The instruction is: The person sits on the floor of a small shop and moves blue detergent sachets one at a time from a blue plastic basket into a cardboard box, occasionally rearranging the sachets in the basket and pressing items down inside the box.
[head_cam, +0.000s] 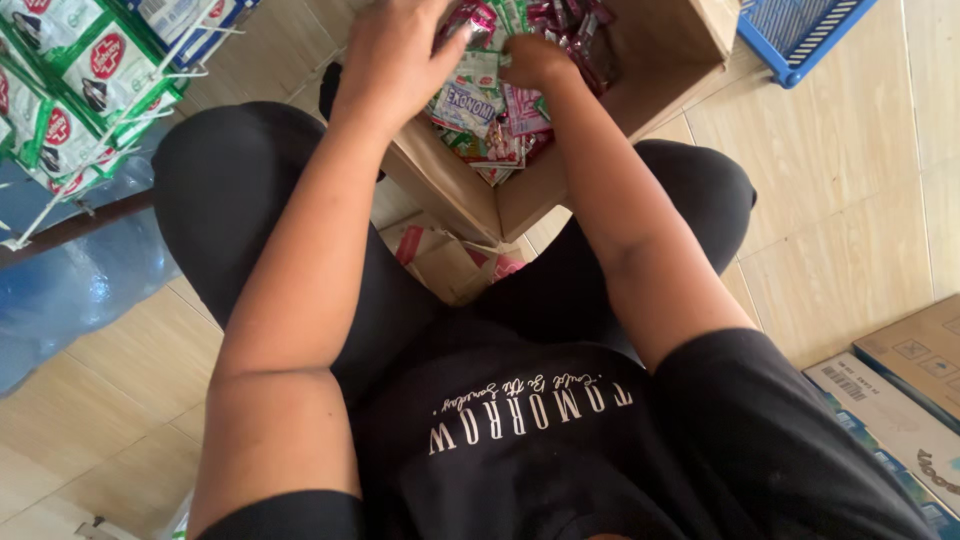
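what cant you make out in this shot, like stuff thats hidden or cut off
- Left hand: fingertips cut off by the top edge of the head view; grip unclear.
- Right hand: fingers curled down among the sachets; what it holds is hidden.
- Box: far side cut off by the top edge.
- Blue basket: only a corner shows.
- Small carton: partly hidden between the legs.

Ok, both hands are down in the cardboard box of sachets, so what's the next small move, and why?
Probably close the right hand on the pink sachet just under it and lift it out. That hand is curled over the pile in the cardboard box, while the left hand lies spread flat over the green and white sachets, steadying them. Whether anything is gripped yet cannot be told.
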Action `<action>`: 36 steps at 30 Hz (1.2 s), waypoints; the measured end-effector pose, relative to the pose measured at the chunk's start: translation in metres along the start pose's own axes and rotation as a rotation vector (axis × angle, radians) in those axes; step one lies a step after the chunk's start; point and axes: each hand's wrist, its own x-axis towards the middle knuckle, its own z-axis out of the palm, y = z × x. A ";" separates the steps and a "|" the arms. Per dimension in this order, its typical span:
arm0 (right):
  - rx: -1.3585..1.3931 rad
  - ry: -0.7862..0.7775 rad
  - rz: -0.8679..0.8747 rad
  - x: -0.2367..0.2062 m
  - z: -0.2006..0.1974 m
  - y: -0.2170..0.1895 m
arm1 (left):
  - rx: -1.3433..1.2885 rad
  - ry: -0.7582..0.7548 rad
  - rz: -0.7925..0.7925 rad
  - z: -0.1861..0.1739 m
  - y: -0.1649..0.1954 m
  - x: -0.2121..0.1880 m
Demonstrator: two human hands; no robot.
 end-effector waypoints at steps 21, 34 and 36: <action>-0.350 -0.202 0.053 0.027 0.065 -0.038 | 0.022 -0.057 -0.014 0.004 -0.020 0.002; -0.265 0.121 -0.038 0.001 0.049 -0.055 | 0.031 -0.060 -0.007 0.011 -0.015 -0.003; -0.108 0.108 0.063 -0.001 0.046 -0.057 | 0.049 -0.040 0.010 0.010 -0.017 -0.005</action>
